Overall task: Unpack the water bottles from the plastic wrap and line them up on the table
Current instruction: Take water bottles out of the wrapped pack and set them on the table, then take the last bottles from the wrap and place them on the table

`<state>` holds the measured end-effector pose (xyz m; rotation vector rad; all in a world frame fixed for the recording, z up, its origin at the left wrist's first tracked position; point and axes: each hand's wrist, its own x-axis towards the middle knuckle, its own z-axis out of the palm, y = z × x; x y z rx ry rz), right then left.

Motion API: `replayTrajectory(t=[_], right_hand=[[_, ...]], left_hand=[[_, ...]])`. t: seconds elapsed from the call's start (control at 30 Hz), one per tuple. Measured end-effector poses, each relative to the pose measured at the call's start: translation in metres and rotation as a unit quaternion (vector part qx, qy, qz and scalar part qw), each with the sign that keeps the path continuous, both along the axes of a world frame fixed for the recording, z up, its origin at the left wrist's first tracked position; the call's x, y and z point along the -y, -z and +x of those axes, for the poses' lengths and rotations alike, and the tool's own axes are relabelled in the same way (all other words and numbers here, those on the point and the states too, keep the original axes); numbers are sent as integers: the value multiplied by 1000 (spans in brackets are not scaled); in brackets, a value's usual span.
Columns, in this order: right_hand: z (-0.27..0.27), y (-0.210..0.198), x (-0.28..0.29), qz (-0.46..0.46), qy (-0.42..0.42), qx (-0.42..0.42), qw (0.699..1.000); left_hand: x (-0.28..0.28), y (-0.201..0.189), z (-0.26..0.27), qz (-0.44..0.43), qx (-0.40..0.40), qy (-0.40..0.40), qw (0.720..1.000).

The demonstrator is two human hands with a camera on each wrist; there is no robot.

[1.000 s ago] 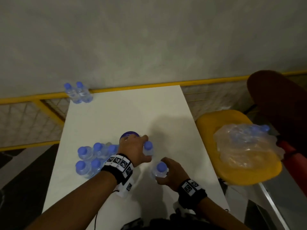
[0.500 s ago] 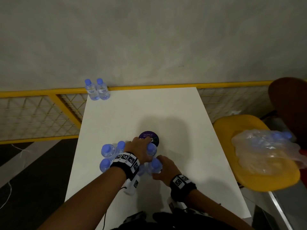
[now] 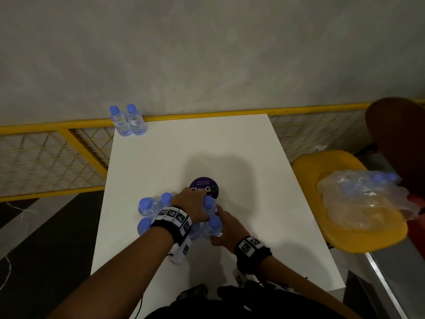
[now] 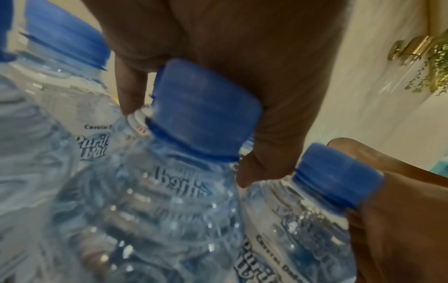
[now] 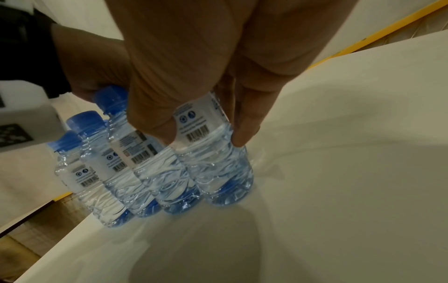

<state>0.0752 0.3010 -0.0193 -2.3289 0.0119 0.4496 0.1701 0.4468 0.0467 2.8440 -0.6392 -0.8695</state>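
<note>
White surface point(image 3: 230, 143) against a grey wall, with a yellow mesh rail along its far edge: that is where I am working. A cluster of small blue-capped bottles point(image 3: 147, 206) stands upright at the near left, and two more bottles point(image 3: 130, 122) stand side by side at the far left corner, touching or nearly so, which I take as the start of the line.

My left hand point(image 3: 192, 208) comes down over the cluster from above; its fingers are curled round the neck and cap of one bottle point(image 4: 201, 114) at the right of the group. My right hand point(image 3: 226, 229) holds the next bottle point(image 5: 213, 164) round its label, thumb on one side, fingers on the other; its base looks to be on the surface or just off it, I cannot tell which. Both held bottles stand with the long axis vertical, directly under each grip.

The far pair lies ahead and to the left, well apart from both hands, and the left hand is nearer to it. I judge a straight lift comes first, to clear the neighbours.

On the yellow chair point(image 3: 322, 236) to the right, the plastic wrap point(image 3: 358, 199) lies crumpled; blue caps show through it, so some bottles seem to be inside.
</note>
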Motion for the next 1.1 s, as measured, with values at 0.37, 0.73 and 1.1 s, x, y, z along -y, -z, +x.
replayTrajectory(t=[0.37,0.73,1.1], right_hand=[[-4,-9,17,35,-12,-16,999],[-103,-32,228,13,242,19,970],[-132,-3,497,5,508,-26,861]], left_hand=[[0,-19,-5,-12,-9,1,1000],[130,-48,-59,-274,-17,77,959],[409,23,-146,-208,-243,194,927]])
